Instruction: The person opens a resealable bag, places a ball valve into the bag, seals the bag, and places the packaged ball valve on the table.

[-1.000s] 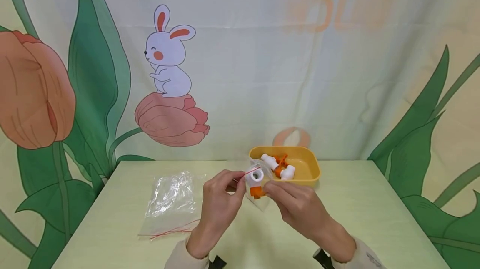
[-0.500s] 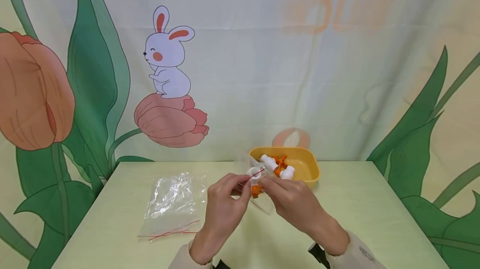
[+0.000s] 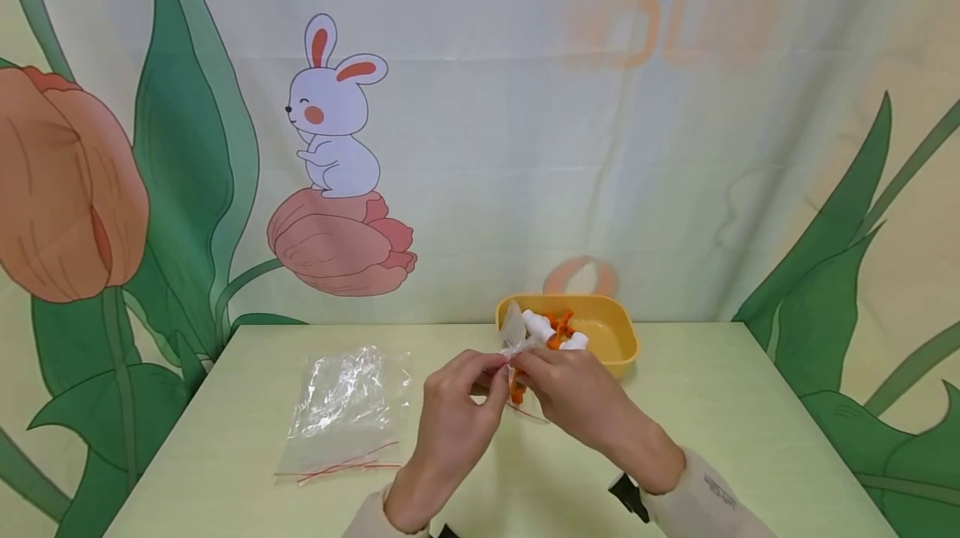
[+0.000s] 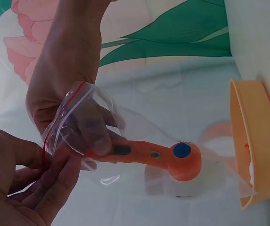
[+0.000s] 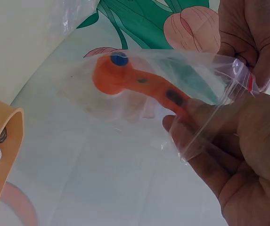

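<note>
A white plastic valve with an orange lever handle (image 4: 184,162) and a blue dot sits inside a clear zip bag (image 5: 167,136) with a red seal strip. My right hand (image 3: 581,392) pinches the end of the handle, its fingertips inside the bag mouth, as the right wrist view shows. My left hand (image 3: 461,405) pinches the edge of the bag at the red strip. Both hands meet above the table, just in front of the tray. In the head view the fingers hide most of the valve.
Behind the hands stands a yellow tray (image 3: 615,342) holding more white and orange valve parts (image 3: 538,325). Flat clear zip bags (image 3: 345,405) with red strips lie to the left on the pale green table (image 3: 712,405). A printed curtain (image 3: 480,146) hangs behind.
The right hand has moved left towards the left hand, carrying the valve into the bag. The bag now surrounds the valve and the right fingertips.
</note>
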The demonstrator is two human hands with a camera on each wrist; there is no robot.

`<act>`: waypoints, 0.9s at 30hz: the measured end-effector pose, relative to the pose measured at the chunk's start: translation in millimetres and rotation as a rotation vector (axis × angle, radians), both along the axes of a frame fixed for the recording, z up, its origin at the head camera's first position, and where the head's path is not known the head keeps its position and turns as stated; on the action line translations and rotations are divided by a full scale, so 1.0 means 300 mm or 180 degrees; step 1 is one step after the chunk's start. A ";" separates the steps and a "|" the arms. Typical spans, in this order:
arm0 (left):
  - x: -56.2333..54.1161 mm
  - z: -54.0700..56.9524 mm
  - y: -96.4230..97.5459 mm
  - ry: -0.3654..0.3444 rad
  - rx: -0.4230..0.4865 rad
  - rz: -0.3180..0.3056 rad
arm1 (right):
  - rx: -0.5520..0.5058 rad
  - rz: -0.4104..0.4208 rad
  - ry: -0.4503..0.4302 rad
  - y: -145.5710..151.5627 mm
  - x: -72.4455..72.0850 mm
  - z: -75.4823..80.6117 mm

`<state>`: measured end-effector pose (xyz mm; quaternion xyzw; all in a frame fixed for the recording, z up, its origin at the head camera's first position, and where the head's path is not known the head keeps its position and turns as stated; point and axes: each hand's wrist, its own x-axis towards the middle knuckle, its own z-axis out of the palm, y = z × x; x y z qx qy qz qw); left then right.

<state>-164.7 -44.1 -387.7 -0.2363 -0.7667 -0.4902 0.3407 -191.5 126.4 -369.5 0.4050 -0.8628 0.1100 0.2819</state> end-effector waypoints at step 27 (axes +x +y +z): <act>-0.005 0.011 -0.039 -0.0060 0.0033 0.0285 | 0.0048 0.0147 -0.0184 -0.007 -0.016 0.019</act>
